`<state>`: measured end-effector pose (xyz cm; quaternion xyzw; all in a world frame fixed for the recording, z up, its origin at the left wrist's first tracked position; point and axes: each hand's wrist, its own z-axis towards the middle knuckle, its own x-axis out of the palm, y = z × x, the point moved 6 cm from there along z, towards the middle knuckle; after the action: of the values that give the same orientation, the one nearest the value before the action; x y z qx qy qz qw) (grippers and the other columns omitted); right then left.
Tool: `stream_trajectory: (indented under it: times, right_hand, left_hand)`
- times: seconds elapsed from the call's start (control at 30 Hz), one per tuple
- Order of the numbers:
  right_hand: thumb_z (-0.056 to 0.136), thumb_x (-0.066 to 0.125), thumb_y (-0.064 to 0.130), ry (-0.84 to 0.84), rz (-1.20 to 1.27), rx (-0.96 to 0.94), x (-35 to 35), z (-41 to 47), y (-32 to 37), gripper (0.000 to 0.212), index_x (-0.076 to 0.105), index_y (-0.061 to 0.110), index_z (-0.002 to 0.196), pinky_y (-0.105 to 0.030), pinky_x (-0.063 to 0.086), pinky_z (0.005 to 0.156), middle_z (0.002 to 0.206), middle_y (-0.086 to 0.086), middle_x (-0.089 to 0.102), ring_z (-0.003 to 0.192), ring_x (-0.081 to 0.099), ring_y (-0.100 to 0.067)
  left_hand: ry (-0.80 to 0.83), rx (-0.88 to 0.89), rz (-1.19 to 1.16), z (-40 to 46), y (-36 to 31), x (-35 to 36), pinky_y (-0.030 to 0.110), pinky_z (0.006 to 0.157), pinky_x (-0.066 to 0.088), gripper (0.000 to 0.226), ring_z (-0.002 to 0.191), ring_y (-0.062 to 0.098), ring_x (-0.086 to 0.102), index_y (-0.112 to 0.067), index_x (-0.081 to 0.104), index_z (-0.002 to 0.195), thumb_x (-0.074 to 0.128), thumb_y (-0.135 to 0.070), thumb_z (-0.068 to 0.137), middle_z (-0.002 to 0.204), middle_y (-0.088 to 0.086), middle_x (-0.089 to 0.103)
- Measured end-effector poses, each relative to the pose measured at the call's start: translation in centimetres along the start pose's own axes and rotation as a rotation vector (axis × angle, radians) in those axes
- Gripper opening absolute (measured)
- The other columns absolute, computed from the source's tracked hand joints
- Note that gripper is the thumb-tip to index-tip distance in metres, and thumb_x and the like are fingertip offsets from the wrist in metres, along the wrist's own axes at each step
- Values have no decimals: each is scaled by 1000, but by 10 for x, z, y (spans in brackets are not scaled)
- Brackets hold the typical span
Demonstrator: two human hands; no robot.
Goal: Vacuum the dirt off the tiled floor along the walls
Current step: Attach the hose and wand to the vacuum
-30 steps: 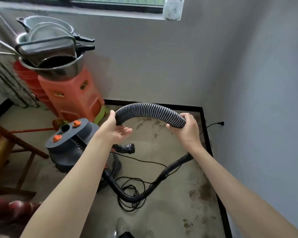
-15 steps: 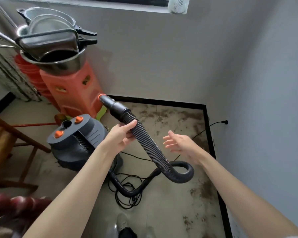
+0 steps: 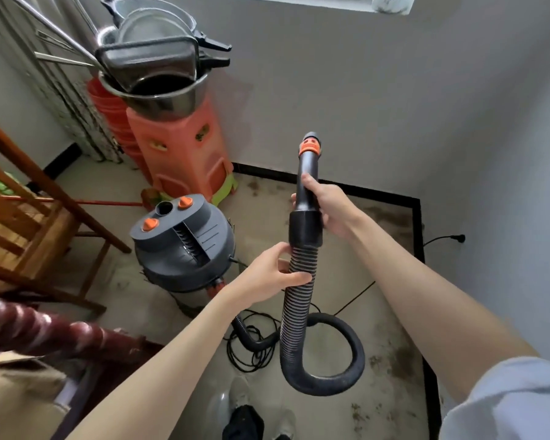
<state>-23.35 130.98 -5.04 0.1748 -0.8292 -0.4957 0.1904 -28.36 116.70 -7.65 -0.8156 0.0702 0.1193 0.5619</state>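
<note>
Black ribbed hose (image 3: 294, 315) is held upright: rigid nozzle end (image 3: 308, 182) is wrapped by the right hand (image 3: 329, 208), ribs just below are pinched by the left hand (image 3: 267, 277), probably so it's steadied before the dirt (image 3: 391, 217) by the far-right walls gets tackled.

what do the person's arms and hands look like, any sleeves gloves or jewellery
Both forearms are bare, and the left hand and right hand wear no gloves. No rings, watch or bracelet show. A pale, light blue-grey sleeve covers the right upper arm at the frame's lower right corner. No sleeve is visible on the left arm.
</note>
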Motion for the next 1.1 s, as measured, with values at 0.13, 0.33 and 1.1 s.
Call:
stream_trajectory:
  times: [0.13,0.33,1.1]
  right_hand:
    - [99,54,32,75,-209,-63,-4,-17,-19,23,60,10,100,-25,52,69,89,-4,69,77,64,-13]
    - [96,61,18,202,-486,-121,-11,-48,-47,20,54,12,114,-36,50,89,108,-10,65,94,61,-17]
    - [96,59,32,109,-706,-290,83,84,-37,14,51,23,104,-45,50,80,82,9,56,77,58,-18]
  left_hand:
    - [86,-50,76,-3,15,-9,23,88,52,30,103,10,64,-14,60,122,58,-14,93,110,-3,68]
    - [-369,-70,-293,20,-10,-72,35,88,50,33,109,21,59,-13,51,124,39,-33,101,124,8,59]
    - [-294,77,-295,107,20,-186,23,89,51,22,104,9,63,-25,60,116,56,-20,95,107,-6,68]
